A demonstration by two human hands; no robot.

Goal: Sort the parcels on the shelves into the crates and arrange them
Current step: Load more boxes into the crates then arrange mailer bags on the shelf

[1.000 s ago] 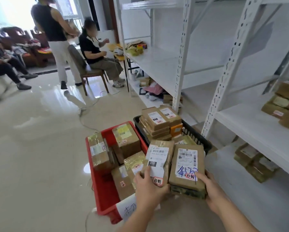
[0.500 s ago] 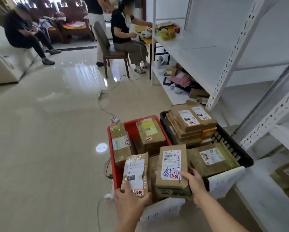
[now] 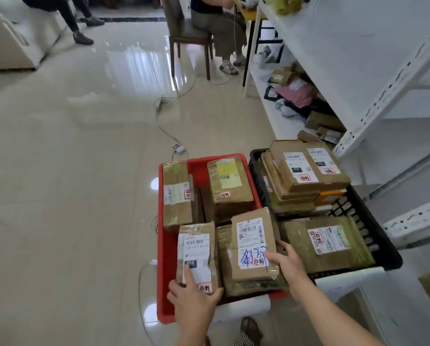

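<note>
The left hand (image 3: 192, 299) gripped a small taped brown cardboard parcel (image 3: 198, 255), the right hand (image 3: 287, 264) a larger blue-scrawled one (image 3: 252, 245), both low in the red plastic crate (image 3: 165, 248). Setting them flat, snug, labels upward would probably pack best.

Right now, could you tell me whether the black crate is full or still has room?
Nearly full: the black crate holds a parcel stack rising above its rim and a flat parcel filling the near half.
</note>
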